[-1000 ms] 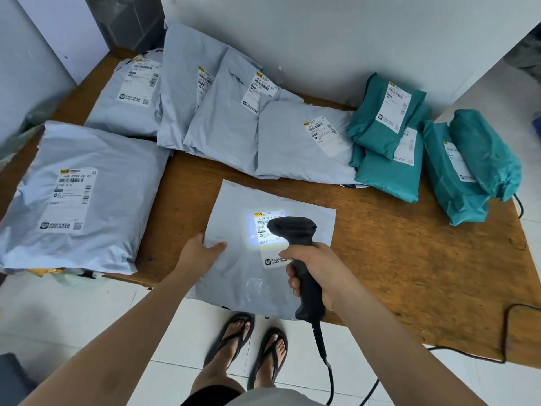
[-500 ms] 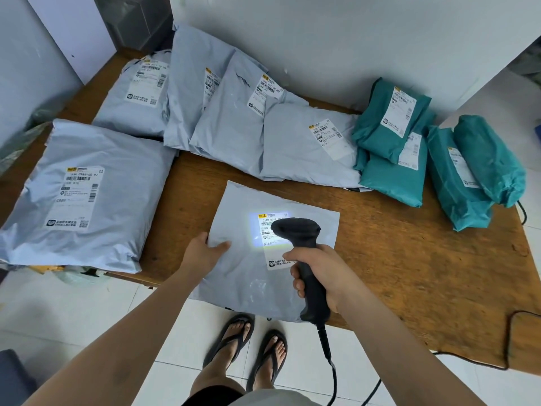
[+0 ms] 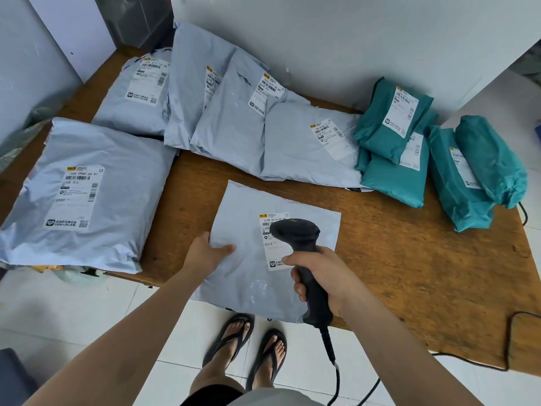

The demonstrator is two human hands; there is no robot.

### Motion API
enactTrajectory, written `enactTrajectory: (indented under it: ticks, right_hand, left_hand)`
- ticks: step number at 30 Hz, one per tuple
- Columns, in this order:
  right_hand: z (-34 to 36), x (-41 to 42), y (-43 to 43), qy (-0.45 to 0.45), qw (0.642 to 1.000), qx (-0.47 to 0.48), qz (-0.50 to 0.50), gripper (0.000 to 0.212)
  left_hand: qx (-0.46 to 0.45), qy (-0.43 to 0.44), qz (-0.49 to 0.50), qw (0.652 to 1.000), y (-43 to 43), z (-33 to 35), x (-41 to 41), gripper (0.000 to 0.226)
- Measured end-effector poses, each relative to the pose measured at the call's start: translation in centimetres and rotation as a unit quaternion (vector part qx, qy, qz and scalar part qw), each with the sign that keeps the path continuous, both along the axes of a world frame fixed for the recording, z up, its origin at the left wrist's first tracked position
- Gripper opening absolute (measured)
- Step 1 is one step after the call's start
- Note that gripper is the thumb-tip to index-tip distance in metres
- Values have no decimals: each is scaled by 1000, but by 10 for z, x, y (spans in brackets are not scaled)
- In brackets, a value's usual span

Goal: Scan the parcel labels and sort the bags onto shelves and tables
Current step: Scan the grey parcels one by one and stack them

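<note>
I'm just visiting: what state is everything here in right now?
flat grey bag: lies flat, overhanging the table.
scanner: aimed at its label, green light on.
left hand: holds the bag's left edge, thumb on top.
right hand: grips the scanner.
teal bags: piled, closed.

Codes on two white shipping labels.
The left label (image 3: 80, 197), on the large puffy grey plastic mailer bag (image 3: 126, 171), reads "163A C989-00 97" and "C989"; the front label (image 3: 273, 254), on the flat grey plastic mailer bag (image 3: 251, 279), reads "210B D014-00" and "D014".
</note>
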State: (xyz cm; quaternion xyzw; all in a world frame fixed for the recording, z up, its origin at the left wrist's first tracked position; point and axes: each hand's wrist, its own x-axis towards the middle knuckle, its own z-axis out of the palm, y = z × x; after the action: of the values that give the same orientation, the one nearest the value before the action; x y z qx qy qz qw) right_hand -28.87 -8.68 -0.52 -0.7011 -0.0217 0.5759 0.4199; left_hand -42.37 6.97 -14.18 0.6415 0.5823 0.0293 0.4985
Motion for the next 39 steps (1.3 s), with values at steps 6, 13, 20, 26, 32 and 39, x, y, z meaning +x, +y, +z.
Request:
enactTrajectory:
  ticks: [6, 13, 20, 26, 32, 39]
  right_hand:
    - [0, -1, -1, 1, 1000, 1, -10, 11]
    - [8, 3, 4, -17, 999, 30, -25, 14]
    - [11, -11, 22, 13, 1000, 12, 13, 14]
    - [13, -27, 46, 0, 997, -1, 75, 16]
    - [15, -37, 65, -28, 993, 5, 112, 20]
    - [16, -42, 83, -41, 992, 5, 121, 20]
  left_hand:
    - [1, -27, -11, 1000, 0, 7, 1, 36]
    - [141, -88, -80, 983, 31, 77, -15, 19]
    - [189, -112, 80, 972, 147, 131, -159, 21]
    - [188, 199, 187, 943, 181, 91, -208, 60]
    - [320, 212, -25, 923, 132, 61, -149, 76]
    - [225, 313, -150, 911, 146, 27, -134, 96]
